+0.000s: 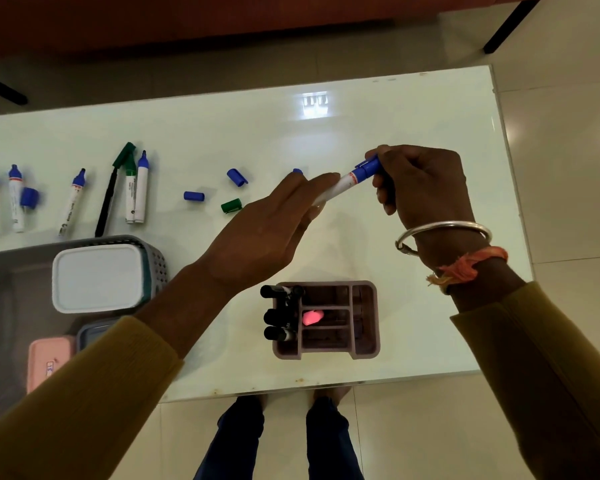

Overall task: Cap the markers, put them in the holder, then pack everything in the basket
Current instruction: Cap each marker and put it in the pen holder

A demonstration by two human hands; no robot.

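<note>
Glass-topped counter, task underway. Holder near front edge: three black markers stowed. Both hands mid-counter: left hand fingers gripping blue marker, right hand fingers pressing its cap on. Left end: five uncapped markers, loose caps, basket unfinished.

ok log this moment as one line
step: capping blue marker | left hand: holds barrel | right hand: pressing blue cap on | holder: black markers inside
</note>
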